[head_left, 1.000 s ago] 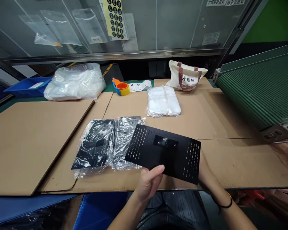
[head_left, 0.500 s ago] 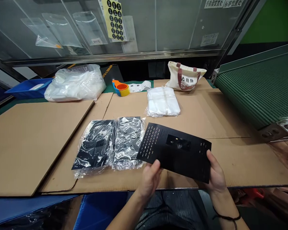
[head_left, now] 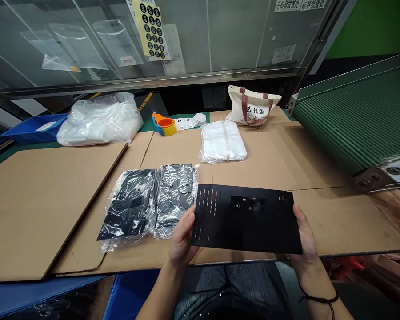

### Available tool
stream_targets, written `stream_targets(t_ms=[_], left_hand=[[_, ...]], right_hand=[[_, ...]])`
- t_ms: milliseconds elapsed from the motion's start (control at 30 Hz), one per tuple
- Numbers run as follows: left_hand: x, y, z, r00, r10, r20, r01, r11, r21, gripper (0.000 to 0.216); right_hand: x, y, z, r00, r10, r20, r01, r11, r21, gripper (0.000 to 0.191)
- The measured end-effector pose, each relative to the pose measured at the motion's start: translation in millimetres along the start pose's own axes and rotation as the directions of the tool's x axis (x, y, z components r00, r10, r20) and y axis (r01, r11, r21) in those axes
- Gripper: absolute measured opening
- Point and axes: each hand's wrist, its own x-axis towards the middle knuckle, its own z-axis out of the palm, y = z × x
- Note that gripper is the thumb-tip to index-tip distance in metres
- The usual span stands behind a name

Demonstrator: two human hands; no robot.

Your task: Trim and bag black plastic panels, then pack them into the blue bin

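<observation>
A black panel (head_left: 246, 229) with rows of small slots and a few holes is held up over the front of the cardboard-covered table. My left hand (head_left: 183, 238) grips its left edge, thumb at the side. My right hand (head_left: 305, 233) grips its right edge; the fingers behind the panel are hidden. Left of the panel lie two dark panels in clear plastic bags, one bagged panel (head_left: 130, 204) further left and another bagged panel (head_left: 174, 195) close to my left hand. Behind the held panel sits a stack of white plastic bags (head_left: 222, 141).
At the back stand a white plastic bundle (head_left: 100, 120), a blue tray (head_left: 33, 129), a tape roll holder (head_left: 165, 124) and a cloth bag (head_left: 253, 106). A green conveyor belt (head_left: 363, 111) rises at right. Cardboard sheets (head_left: 53, 200) lie left. Another person's arm (head_left: 393, 213) shows at right.
The panel has turned from tilted to nearly level, facing me more squarely. My left hand has moved from its lower edge to its left edge. My right hand keeps its hold.
</observation>
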Motion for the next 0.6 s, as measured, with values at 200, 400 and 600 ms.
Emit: stream_targets(t_ms=[200, 400, 600], left_hand=[[-2, -1, 9, 0.998, -0.049, 0.043, 0.05, 0.999, -0.014, 0.035], [1, -4, 17, 0.997, -0.045, 0.069, 0.046, 0.999, -0.017, 0.044], [5, -6, 27, 0.999, -0.018, 0.048, 0.017, 1.0, 0.019, 0.049]], right_hand=[[-1, 1, -8, 0.995, -0.062, -0.076, 0.061, 0.998, -0.015, 0.042], [-1, 1, -12, 0.991, -0.053, -0.119, 0.053, 0.999, -0.002, 0.048], [-2, -3, -14, 0.988, -0.11, -0.109, 0.104, 0.993, -0.061, 0.05]])
